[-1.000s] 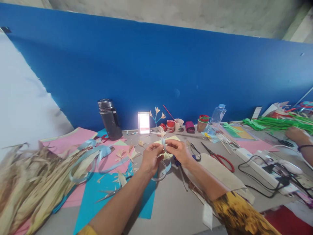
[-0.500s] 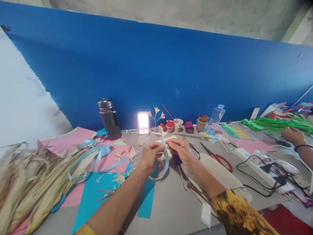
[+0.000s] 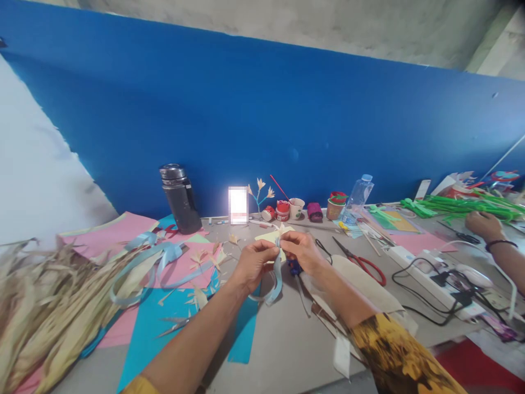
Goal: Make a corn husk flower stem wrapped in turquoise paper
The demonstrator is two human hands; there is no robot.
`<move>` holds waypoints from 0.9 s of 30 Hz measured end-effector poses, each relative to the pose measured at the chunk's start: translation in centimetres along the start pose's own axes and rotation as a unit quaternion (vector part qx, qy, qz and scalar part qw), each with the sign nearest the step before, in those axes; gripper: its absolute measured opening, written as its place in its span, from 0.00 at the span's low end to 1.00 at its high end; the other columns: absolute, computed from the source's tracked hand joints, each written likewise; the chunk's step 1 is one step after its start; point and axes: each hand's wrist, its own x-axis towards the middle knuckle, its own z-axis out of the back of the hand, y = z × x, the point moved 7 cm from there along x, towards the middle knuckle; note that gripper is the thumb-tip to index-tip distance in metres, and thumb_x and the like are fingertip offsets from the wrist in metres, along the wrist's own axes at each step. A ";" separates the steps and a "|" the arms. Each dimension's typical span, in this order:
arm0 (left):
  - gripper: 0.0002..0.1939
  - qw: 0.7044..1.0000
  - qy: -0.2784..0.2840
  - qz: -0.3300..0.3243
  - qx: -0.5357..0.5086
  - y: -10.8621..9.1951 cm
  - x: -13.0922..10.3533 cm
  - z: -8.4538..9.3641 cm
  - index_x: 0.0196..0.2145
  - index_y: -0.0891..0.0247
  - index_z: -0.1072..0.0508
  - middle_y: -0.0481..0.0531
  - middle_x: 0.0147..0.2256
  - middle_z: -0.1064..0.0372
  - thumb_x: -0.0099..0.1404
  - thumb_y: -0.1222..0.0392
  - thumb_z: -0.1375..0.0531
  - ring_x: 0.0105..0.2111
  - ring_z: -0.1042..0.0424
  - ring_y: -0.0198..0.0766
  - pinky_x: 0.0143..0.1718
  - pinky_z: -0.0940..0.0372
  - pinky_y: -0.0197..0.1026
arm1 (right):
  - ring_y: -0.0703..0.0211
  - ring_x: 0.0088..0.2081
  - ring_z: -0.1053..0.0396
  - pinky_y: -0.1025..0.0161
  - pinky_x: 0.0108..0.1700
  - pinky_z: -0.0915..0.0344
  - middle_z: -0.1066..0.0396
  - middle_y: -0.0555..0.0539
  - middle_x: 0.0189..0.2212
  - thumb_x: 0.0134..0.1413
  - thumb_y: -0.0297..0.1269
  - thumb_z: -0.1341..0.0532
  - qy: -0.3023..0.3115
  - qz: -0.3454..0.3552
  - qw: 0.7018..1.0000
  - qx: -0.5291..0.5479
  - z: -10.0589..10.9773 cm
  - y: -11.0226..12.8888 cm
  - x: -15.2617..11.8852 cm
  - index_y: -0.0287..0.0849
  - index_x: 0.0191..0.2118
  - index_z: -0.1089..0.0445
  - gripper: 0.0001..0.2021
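Both my hands meet above the middle of the table. My left hand [image 3: 257, 262] is closed in a pinch at the top of a light-blue ribbon [image 3: 278, 279]. My right hand [image 3: 302, 250] pinches the same spot from the other side, around the base of a small pale flower [image 3: 281, 230]. Only the flower's petal tips show above my fingers; its stem is hidden. Below my hands the ribbon hangs in a curl near the table. A screwdriver [image 3: 295, 268] with a blue handle lies just under my right hand.
Dried husks [image 3: 61, 312], scissors [image 3: 176, 324] and coloured paper [image 3: 147, 328] lie left. Behind stand a dark flask [image 3: 180, 200], a paper cup [image 3: 297, 209] and a bottle [image 3: 359, 200]. Red-handled scissors [image 3: 365, 265] and a power strip [image 3: 426, 279] lie right, near another person's hand [image 3: 486, 225].
My right fingers have closed in against my left at the flower's base, where the ribbon top is now covered. The flower shows less. The view has shifted slightly.
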 end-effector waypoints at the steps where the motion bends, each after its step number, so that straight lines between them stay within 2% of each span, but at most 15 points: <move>1: 0.18 1.000 -0.002 -0.003 0.006 -0.1 0.0 0.0 0.23 0.65 0.27 0.45 0.21 0.33 0.38 0.58 0.24 0.22 0.35 0.29 0.23 0.40 0.32 | 0.68 0.19 0.47 0.67 0.22 0.51 0.40 0.55 0.17 0.42 0.44 0.31 -0.005 0.000 1.000 0.001 0.0 0.0 0.0 0.40 0.28 0.28 0.13; 4: 0.17 1.000 0.016 -0.015 0.017 -0.4 -0.3 -0.3 0.23 0.65 0.25 0.47 0.23 0.31 0.38 0.57 0.24 0.23 0.34 0.30 0.23 0.40 0.33 | 0.68 0.19 0.48 0.67 0.22 0.51 0.41 0.56 0.16 0.41 0.45 0.31 -0.030 0.002 1.000 0.004 0.2 0.0 0.0 0.41 0.26 0.30 0.13; 8: 0.17 0.997 0.059 -0.035 0.025 -0.9 -0.5 -1.0 0.26 0.66 0.23 0.53 0.27 0.28 0.46 0.50 0.27 0.29 0.29 0.37 0.30 0.34 0.38 | 0.68 0.18 0.50 0.66 0.21 0.53 0.43 0.56 0.15 0.41 0.44 0.33 -0.081 0.020 0.996 -0.011 0.6 0.4 -0.1 0.42 0.25 0.31 0.12; 12: 0.16 0.995 0.026 -0.069 0.068 -1.3 -0.4 -0.7 0.27 0.65 0.23 0.52 0.27 0.28 0.45 0.53 0.26 0.29 0.29 0.36 0.34 0.34 0.39 | 0.66 0.19 0.48 0.65 0.21 0.51 0.41 0.54 0.16 0.40 0.43 0.32 -0.109 0.033 0.992 -0.057 0.7 0.8 -0.3 0.41 0.23 0.29 0.10; 17: 0.10 0.993 -0.007 -0.084 0.084 -1.5 -0.4 -0.5 0.22 0.65 0.24 0.49 0.23 0.31 0.45 0.57 0.28 0.25 0.34 0.32 0.30 0.38 0.36 | 0.66 0.21 0.47 0.65 0.22 0.51 0.39 0.52 0.17 0.39 0.43 0.32 -0.089 0.033 0.993 -0.071 0.4 1.2 -0.5 0.41 0.23 0.27 0.11; 21: 0.09 0.993 0.005 -0.087 0.081 -1.7 -0.6 -0.7 0.22 0.64 0.25 0.50 0.22 0.31 0.45 0.58 0.30 0.25 0.33 0.34 0.30 0.39 0.36 | 0.68 0.20 0.48 0.67 0.22 0.51 0.39 0.52 0.19 0.41 0.46 0.31 -0.052 0.018 0.997 -0.051 0.2 1.2 -0.5 0.40 0.26 0.27 0.13; 27: 0.08 0.992 0.022 -0.086 0.090 -1.6 -0.6 -1.0 0.21 0.64 0.26 0.49 0.22 0.32 0.47 0.59 0.31 0.24 0.35 0.32 0.29 0.41 0.36 | 0.67 0.21 0.48 0.67 0.22 0.51 0.38 0.52 0.20 0.42 0.48 0.31 -0.036 0.031 0.997 -0.054 0.4 1.1 -0.3 0.41 0.26 0.28 0.15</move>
